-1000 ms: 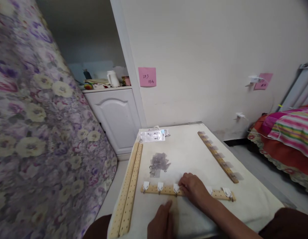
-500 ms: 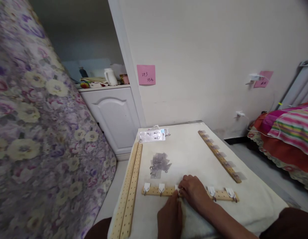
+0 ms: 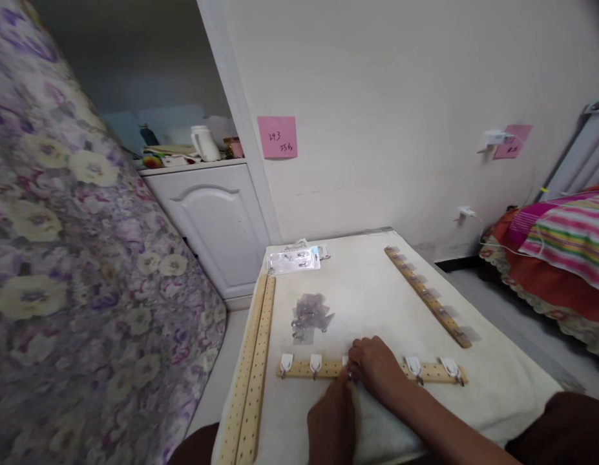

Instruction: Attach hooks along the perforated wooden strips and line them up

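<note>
A light wooden strip with holes (image 3: 299, 370) lies across the near part of the table, with several white hooks along it. Two of them, a white hook (image 3: 286, 363) and its neighbour (image 3: 316, 363), show left of my hands. Another pair, a white hook (image 3: 413, 366) and one at the right end (image 3: 450, 367), show beyond my right wrist. My right hand (image 3: 377, 369) is closed, fingertips pressed on a middle white hook (image 3: 344, 360), mostly covered. From below, my left hand (image 3: 332, 410) pinches near that hook's metal end (image 3: 349, 375).
Clear hook pads (image 3: 311, 316) are heaped mid-table. Two perforated wooden strips (image 3: 253, 368) lie along the left edge. A brown strip with clear hooks (image 3: 428, 297) lies at right. Blister packaging (image 3: 294, 260) sits at the back, near the wall. A floral curtain (image 3: 100, 278) hangs left.
The camera view has shifted slightly. Both hands stay at the same middle hook, its metal end now showing a little more between the fingers. Nothing else has moved.
</note>
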Demonstrator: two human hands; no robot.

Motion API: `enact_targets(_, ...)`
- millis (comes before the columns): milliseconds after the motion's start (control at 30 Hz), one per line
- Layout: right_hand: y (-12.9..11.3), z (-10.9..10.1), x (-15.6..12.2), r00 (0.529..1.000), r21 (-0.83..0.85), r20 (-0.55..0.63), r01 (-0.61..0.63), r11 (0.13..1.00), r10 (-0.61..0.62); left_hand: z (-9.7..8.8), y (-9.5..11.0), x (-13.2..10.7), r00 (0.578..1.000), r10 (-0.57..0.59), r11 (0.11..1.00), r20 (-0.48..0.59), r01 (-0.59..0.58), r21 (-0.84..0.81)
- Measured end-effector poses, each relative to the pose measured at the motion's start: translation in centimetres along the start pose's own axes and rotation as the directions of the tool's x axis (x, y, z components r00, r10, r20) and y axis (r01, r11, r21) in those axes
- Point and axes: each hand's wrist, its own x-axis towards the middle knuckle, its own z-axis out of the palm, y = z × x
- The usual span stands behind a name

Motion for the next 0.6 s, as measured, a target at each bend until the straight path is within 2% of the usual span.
enact_targets(233, -0.1, 0.3, -0.1, 1.000, 0.000, 0.002, -0.018, 1.000, 0.018, -0.4, -0.2, -0.3, 1.000, 0.027, 0.999, 0.016, -0.027, -0.032)
enact_targets(333, 0.1, 0.0, -0.7, 1.000, 0.025, -0.023, -0.018, 1.000, 0.018, 0.1, -0.4, -0.4, 0.999, 0.035, 0.996, -0.039, -0.038, -0.077)
enact_targets(467, 1.4, -1.0, -1.9, 0.991, 0.115, -0.118, -0.049, 0.992, 0.063, 0.3, -1.1, -1.0, 0.993, 0.017, 0.984, -0.114, -0.037, -0.175)
enact_targets(600, 2.7, -1.6, -2.8, 0.987, 0.113, -0.123, -0.091, 0.989, 0.105, -0.6, -3.2, -2.4, 0.979, -0.008, 0.983, -0.206, -0.030, -0.179)
